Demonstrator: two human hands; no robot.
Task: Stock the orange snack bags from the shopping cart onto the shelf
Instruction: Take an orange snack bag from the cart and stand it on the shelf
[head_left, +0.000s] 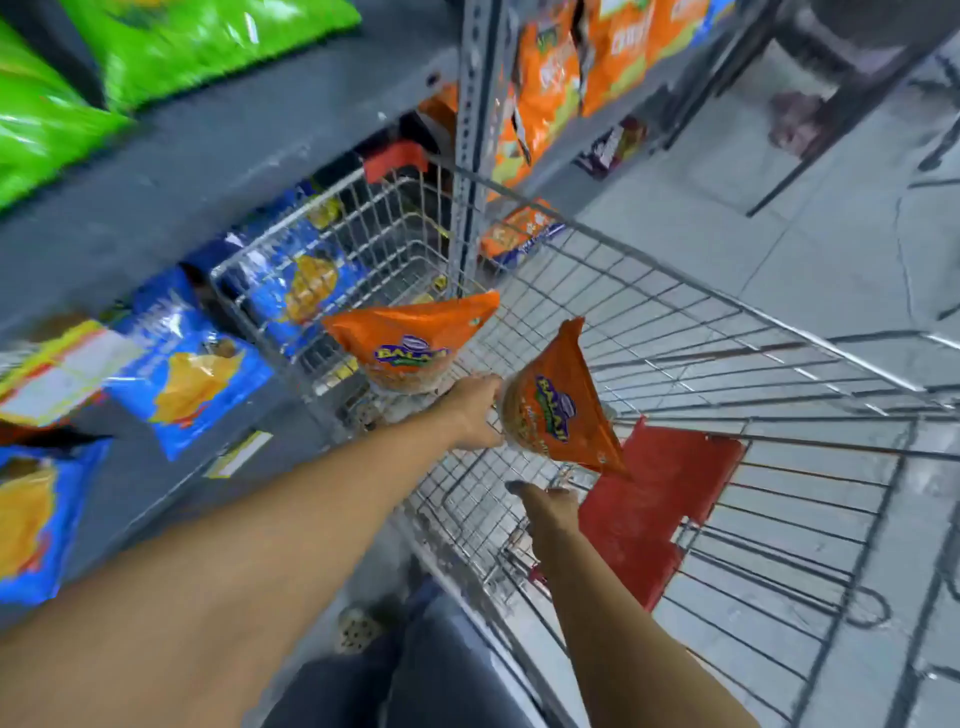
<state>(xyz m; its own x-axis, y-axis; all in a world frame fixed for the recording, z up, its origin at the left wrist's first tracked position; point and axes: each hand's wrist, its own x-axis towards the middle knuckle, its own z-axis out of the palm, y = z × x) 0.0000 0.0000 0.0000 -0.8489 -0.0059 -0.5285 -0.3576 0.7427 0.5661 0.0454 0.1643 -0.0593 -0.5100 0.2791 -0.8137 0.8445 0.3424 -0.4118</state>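
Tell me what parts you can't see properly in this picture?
- Left hand, head view: its fingers are hidden behind the two orange snack bags, so which one it grips is unclear.
- Right hand: fingers hidden under the nearer bag.
- Green bags: blurred, cut by the top edge.
- Small print on the blue chip bags: motion blur.

two orange snack bags (410, 345) (558, 410) sit over one wire shopping cart (675, 332). four blue chip bags (192, 374) line the lower shelf, two green bags (197, 41) lie above. two hands (475, 415) (550, 512) reach in.
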